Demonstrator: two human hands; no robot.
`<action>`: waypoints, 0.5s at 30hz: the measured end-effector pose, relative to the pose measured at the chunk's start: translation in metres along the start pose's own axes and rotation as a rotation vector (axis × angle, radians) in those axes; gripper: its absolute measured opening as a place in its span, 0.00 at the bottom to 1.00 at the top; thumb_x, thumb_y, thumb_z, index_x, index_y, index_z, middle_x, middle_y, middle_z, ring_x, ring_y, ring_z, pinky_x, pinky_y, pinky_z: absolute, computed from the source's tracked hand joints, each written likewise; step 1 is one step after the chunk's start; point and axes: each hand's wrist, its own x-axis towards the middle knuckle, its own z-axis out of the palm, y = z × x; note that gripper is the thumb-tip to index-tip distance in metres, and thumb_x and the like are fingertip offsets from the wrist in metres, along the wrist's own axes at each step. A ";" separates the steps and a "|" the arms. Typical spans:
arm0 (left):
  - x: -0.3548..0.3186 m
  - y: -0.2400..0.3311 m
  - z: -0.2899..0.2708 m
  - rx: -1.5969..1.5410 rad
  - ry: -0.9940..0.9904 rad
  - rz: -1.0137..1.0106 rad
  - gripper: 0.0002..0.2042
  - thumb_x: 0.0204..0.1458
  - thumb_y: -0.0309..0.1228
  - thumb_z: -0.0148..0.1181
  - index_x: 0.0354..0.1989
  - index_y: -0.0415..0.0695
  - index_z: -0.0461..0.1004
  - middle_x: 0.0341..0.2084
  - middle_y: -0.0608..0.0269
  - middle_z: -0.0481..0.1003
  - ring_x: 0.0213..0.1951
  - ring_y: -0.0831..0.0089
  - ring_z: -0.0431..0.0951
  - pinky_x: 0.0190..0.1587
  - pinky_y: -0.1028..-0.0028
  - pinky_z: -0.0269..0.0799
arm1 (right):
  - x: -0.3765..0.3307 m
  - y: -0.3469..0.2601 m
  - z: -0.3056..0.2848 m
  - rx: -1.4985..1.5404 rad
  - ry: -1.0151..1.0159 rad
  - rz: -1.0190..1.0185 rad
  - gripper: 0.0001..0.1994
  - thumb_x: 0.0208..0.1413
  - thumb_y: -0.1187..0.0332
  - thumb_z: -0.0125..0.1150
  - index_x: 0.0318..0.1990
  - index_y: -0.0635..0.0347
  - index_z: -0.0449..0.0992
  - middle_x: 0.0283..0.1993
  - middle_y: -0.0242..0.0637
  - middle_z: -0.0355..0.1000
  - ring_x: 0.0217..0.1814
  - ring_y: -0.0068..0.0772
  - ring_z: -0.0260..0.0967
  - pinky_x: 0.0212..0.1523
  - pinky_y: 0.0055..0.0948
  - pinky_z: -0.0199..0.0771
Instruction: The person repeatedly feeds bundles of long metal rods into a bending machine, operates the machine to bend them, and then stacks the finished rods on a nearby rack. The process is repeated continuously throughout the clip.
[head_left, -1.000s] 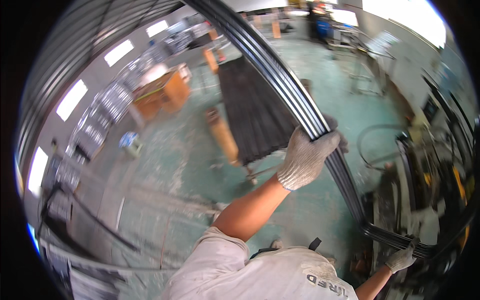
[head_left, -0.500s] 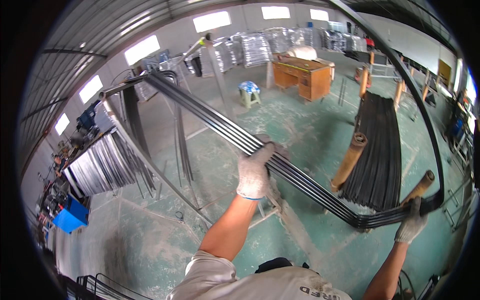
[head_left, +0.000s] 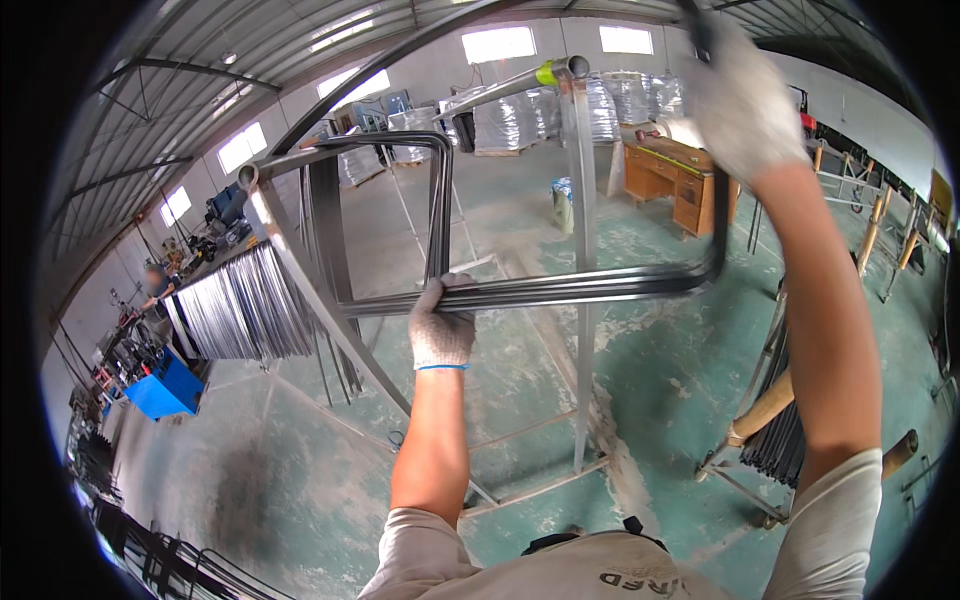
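— Grey steel, all of it: a bundle of bent rods (head_left: 560, 288) forming a rounded frame, held up in the air in front of the person. Where is it gripped?

— The gloved left hand (head_left: 441, 325) is clenched around the bundle's lower run, near its left corner. From that grip the long axis goes nearly level to the right, then curves upward at the rounded bend.

— And the right hand (head_left: 745, 95)?

— Raised high at the upper right, glove closed on the upright run of the same bundle above that bend. So the left grip is the lower and nearer one; the right sits above and further out.

— What stands around it?

— At far left, a rack of hanging metal strips (head_left: 245, 315) with a blue bin (head_left: 165, 385) below it. Directly behind the bundle, a tall metal stand (head_left: 580, 250) with a slanted top bar crosses its line; the rods pass right in front of its post, whether touching cannot be told. Further right, a wooden bench (head_left: 680, 185) by the far wall, and at the lower right a trestle with dark rods (head_left: 775, 430) on the green floor (head_left: 650, 380).
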 end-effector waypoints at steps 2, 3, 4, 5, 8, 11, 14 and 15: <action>0.035 0.004 -0.001 -0.029 0.025 -0.003 0.07 0.64 0.23 0.55 0.45 0.30 0.75 0.42 0.47 0.80 0.49 0.50 0.82 0.64 0.51 0.80 | 0.043 -0.041 0.037 -0.060 -0.154 -0.121 0.14 0.67 0.62 0.61 0.50 0.62 0.86 0.47 0.54 0.85 0.51 0.54 0.85 0.52 0.46 0.86; 0.046 0.012 -0.009 -0.022 -0.008 0.009 0.09 0.67 0.24 0.53 0.47 0.29 0.76 0.42 0.45 0.81 0.49 0.51 0.82 0.63 0.53 0.80 | 0.057 -0.065 0.066 -0.053 -0.334 -0.182 0.14 0.66 0.61 0.61 0.49 0.60 0.87 0.47 0.53 0.85 0.51 0.52 0.85 0.52 0.47 0.85; 0.058 0.013 -0.014 -0.023 -0.049 -0.003 0.11 0.70 0.25 0.52 0.48 0.28 0.77 0.43 0.43 0.82 0.50 0.51 0.83 0.62 0.55 0.80 | 0.067 -0.091 0.092 -0.025 -0.515 -0.236 0.15 0.66 0.60 0.61 0.48 0.59 0.87 0.47 0.52 0.85 0.52 0.51 0.86 0.53 0.47 0.85; 0.068 0.018 -0.019 -0.039 0.104 0.033 0.12 0.70 0.25 0.52 0.53 0.28 0.77 0.49 0.43 0.82 0.53 0.52 0.82 0.66 0.54 0.78 | 0.065 -0.117 0.121 0.027 -0.629 -0.283 0.15 0.66 0.59 0.61 0.48 0.58 0.88 0.46 0.51 0.86 0.52 0.50 0.86 0.53 0.48 0.85; 0.082 0.092 -0.069 0.135 0.171 0.073 0.12 0.71 0.27 0.53 0.51 0.29 0.77 0.46 0.45 0.82 0.50 0.54 0.82 0.63 0.55 0.78 | 0.003 -0.205 0.188 0.342 -0.468 -0.295 0.12 0.59 0.64 0.62 0.43 0.54 0.90 0.46 0.48 0.87 0.48 0.47 0.87 0.50 0.46 0.87; 0.116 0.058 -0.080 0.280 0.222 -0.026 0.11 0.71 0.29 0.54 0.49 0.31 0.76 0.44 0.46 0.81 0.47 0.56 0.82 0.59 0.57 0.78 | -0.058 -0.188 0.217 0.562 -0.476 -0.096 0.17 0.58 0.65 0.64 0.52 0.64 0.84 0.43 0.52 0.85 0.48 0.53 0.85 0.45 0.49 0.85; 0.092 0.033 -0.121 0.459 0.366 -0.049 0.11 0.71 0.30 0.55 0.47 0.32 0.76 0.41 0.48 0.81 0.44 0.57 0.82 0.56 0.58 0.78 | -0.131 -0.189 0.244 0.783 -0.459 -0.103 0.24 0.54 0.66 0.68 0.57 0.71 0.78 0.37 0.53 0.83 0.42 0.56 0.85 0.42 0.49 0.85; 0.074 0.022 -0.138 0.514 0.411 -0.072 0.11 0.71 0.31 0.56 0.46 0.33 0.76 0.40 0.48 0.81 0.43 0.58 0.81 0.55 0.59 0.78 | -0.150 -0.186 0.241 0.960 -0.526 -0.090 0.30 0.52 0.65 0.70 0.62 0.75 0.75 0.34 0.52 0.82 0.42 0.55 0.85 0.41 0.49 0.85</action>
